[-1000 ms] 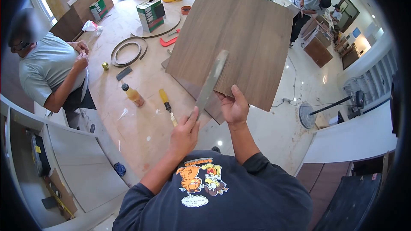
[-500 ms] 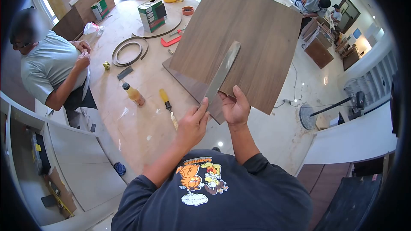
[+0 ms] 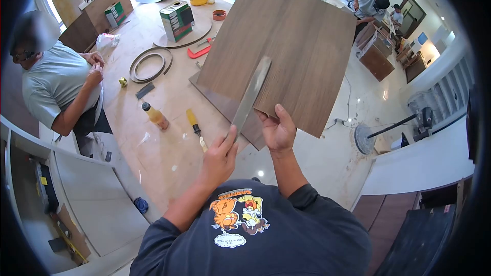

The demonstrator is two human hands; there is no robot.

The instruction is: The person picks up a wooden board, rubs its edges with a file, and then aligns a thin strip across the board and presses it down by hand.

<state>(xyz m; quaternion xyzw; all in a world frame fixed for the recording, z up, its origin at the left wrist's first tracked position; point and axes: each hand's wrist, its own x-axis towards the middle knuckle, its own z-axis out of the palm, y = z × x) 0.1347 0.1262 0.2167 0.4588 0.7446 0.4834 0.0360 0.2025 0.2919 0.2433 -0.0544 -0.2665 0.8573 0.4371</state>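
Observation:
My left hand [image 3: 220, 159] is closed around the near end of a long flat metal file [image 3: 250, 92]. The file slants up and to the right, its far part lying against the near edge of a brown wood-grain panel [image 3: 291, 46]. My right hand [image 3: 279, 132] grips that panel at its near edge, thumb on top and fingers underneath. The panel is tilted up over the table. Beneath it a second brown board [image 3: 225, 105] shows along the left side; most of it is hidden.
On the worktable [image 3: 153, 174] are a yellow-handled brush [image 3: 193, 122], a bottle [image 3: 155, 116], a coil of edge banding [image 3: 148, 66], a red clamp [image 3: 199, 51] and a green-white can [image 3: 176, 23]. A person [image 3: 61, 82] stands at left. A fan [image 3: 365, 139] stands at right.
My left hand has drawn the file back toward me and to the left along the panel's edge. My right hand still holds the panel. The whole view has shifted slightly.

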